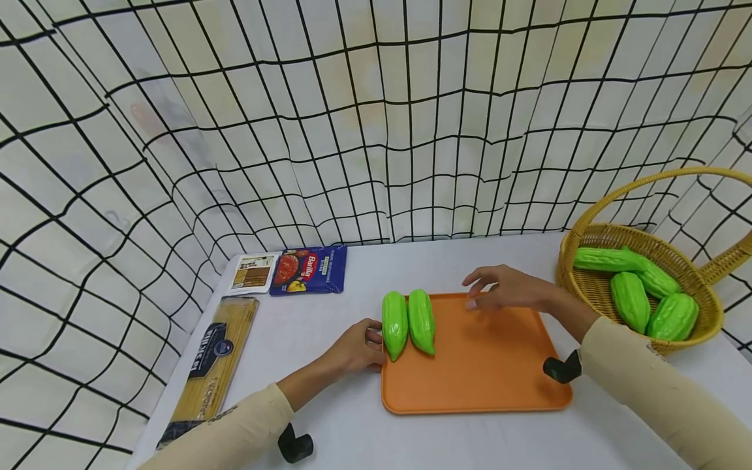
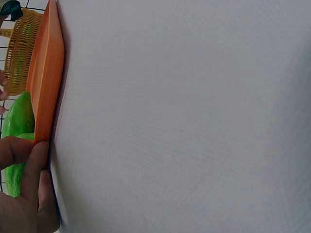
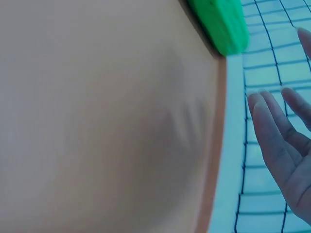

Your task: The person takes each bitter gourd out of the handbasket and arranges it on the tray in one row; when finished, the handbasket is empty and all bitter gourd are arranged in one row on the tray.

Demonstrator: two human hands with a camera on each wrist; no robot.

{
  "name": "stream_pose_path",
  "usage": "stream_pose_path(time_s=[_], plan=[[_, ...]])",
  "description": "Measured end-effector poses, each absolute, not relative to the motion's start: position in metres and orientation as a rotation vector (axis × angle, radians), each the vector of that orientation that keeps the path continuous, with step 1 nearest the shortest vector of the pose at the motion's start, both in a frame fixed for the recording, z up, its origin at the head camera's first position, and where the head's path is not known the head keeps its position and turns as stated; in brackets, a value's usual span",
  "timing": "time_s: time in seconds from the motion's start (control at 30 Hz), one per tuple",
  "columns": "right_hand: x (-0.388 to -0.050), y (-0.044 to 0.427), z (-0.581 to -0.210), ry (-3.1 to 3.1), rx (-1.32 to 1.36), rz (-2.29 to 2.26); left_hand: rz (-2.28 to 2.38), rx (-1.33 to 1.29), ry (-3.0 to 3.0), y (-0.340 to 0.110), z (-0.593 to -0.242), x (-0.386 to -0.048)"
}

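From where I stood, the head view took in an orange tray (image 1: pixel 476 378) on the white counter (image 1: pixel 343 418), with two green vegetables (image 1: pixel 395 323) side by side along its left edge, tips toward the near side. The left hand (image 1: pixel 355 349) was at that edge, its fingers bent beside the nearer vegetable. The right hand (image 1: pixel 499 288) hung over the far rim, fingers loosely bent and holding nothing, and its forearm crossed the far right corner. A broad stretch of orange surface ran from the second vegetable to the right rim. A strip of cloth separated that rim from the wicker basket (image 1: pixel 652 240), which held more green vegetables. Well off to the left lay a spaghetti packet (image 1: pixel 223 359), a Barilla pouch (image 1: pixel 310 269) and a small white packet (image 1: pixel 254 273); plain cloth spread between them and the tray.

In the left wrist view, the left hand pinched the tray's rim between thumb and fingers, and white counter reached away from its outer wall.

In the right wrist view, the fingers were extended and spread apart beyond the tray's edge, gripping nothing; one vegetable's end met the rim.
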State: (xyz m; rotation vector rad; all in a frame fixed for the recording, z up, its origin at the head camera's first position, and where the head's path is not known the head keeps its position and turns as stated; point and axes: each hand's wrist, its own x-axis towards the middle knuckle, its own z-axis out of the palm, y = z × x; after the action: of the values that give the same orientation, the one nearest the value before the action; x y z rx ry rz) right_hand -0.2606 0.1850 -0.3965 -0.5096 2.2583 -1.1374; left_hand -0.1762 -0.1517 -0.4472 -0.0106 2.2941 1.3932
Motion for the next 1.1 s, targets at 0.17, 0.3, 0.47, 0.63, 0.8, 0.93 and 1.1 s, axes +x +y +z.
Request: stream_pose_path(time_s=[0.17, 0.3, 0.47, 0.63, 0.8, 0.93, 1.1], plan=[[-0.257, 0.21, -0.383, 2.297, -0.514, -1.105, 1.392, 0.0, 2.299, -0.153, -0.449, -0.178], [-0.254, 0.233, -0.377, 2.303, -0.509, -1.075, 1.385, 0.014, 2.304, -0.154, -0.451, -0.18], [-0.247, 0.265, -0.371, 2.317, -0.479, -1.075, 1.387, 0.015, 2.301, -0.153, -0.452, -0.181], [-0.243, 0.298, -0.361, 2.328, -0.475, -1.093, 1.391, 0.005, 2.298, -0.151, -0.45, -0.179], [-0.243, 0.33, -0.353, 2.366, -0.499, -1.076, 1.361, 0.011, 2.329, -0.152, -0.448, -0.179], [-0.246, 0.353, -0.348, 2.368, -0.493, -1.066, 1.359, 0.009, 2.33, -0.152, -0.449, -0.179], [-0.254, 0.374, -0.343, 2.453, -0.419, -1.014, 1.375, 0.0, 2.312, -0.152, -0.452, -0.179]])
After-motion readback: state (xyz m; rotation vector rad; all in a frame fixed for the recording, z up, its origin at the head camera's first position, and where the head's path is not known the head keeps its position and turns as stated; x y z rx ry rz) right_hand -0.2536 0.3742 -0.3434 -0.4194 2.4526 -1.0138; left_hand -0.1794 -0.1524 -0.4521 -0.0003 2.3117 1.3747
